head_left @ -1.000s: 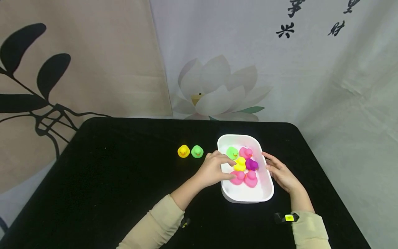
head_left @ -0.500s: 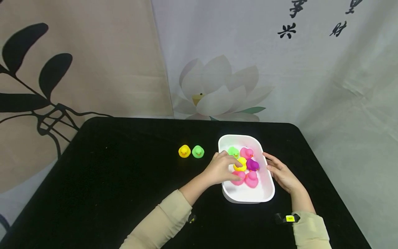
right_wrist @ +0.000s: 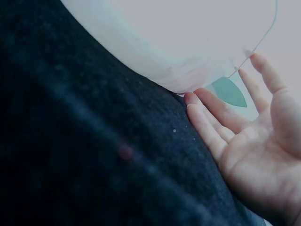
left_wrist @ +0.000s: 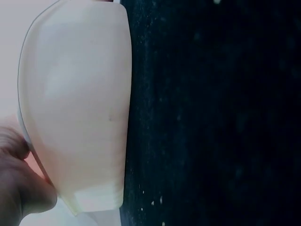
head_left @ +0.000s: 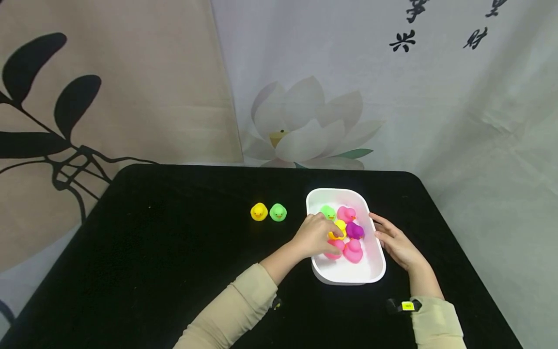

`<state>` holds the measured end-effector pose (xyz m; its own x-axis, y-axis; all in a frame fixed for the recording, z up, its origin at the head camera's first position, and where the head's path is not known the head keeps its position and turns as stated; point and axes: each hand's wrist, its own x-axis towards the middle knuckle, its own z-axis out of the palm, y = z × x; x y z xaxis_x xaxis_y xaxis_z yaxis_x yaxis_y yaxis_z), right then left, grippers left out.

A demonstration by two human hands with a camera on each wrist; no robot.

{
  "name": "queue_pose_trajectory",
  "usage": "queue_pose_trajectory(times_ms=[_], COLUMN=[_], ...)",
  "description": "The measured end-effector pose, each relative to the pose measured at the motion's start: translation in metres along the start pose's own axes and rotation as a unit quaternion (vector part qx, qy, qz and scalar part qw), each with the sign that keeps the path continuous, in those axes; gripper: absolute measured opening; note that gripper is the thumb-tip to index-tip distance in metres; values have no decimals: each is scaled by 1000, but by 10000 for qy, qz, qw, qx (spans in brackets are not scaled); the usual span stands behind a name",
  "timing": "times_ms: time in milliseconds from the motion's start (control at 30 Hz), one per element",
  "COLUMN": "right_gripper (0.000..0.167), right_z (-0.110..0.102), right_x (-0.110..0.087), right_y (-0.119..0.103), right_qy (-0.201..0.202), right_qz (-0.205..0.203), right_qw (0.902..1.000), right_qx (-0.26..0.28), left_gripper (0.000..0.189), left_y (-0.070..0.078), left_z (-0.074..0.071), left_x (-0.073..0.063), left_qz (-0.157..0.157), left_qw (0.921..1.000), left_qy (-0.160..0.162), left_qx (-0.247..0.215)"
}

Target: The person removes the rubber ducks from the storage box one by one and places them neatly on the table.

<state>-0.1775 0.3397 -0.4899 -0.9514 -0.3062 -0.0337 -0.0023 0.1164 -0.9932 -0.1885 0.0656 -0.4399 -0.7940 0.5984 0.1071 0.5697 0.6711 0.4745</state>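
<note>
A white plastic tub (head_left: 320,271) stands on the black tabletop, with several small toy ducks inside. My left hand (head_left: 316,236) reaches over its left rim, thumb and fingers apart and bent down over the yellow duck (head_left: 339,226) and a pink duck (head_left: 332,254), partly covering both. In the left wrist view that hand (left_wrist: 26,183) shows only at the lower left, beyond the tub wall (left_wrist: 80,108). Fingers extended, my right hand (head_left: 397,245) touches the tub's right side. The right wrist view has its fingertips (right_wrist: 192,99) against the tub's outer wall.
Also in the tub are a green duck (head_left: 328,212), a purple duck (head_left: 354,230) and further pink ducks (head_left: 353,252). Left of the tub, a yellow duck (head_left: 259,212) and a green duck (head_left: 278,212) stand side by side. A printed cloth (head_left: 305,48) hangs behind the table.
My left hand has shifted rightward, farther in over the ducks, its fingers covering more of the yellow one. The right hand and the tub have stayed in place.
</note>
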Motion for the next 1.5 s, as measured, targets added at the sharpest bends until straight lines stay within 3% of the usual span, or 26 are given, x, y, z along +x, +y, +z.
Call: queue_pose_trajectory(times_ms=[300,667,1500], right_gripper=[52,53,53], right_z=[-1,0,0], right_x=[-1,-1,-1], right_y=[0,-1,-1], right_qy=[-4,29,22], right_qz=[23,27,53], right_qw=[10000,10000,10000], right_qx=[-30,-74,-48], left_gripper=[40,35,35], left_y=[4,6,-3], left_z=[5,7,3], left_x=[1,3,-4], left_qz=[-191,-338,-63], left_qw=[9984,9974,9970], left_qy=[102,109,485], left_qx=[523,628,-602])
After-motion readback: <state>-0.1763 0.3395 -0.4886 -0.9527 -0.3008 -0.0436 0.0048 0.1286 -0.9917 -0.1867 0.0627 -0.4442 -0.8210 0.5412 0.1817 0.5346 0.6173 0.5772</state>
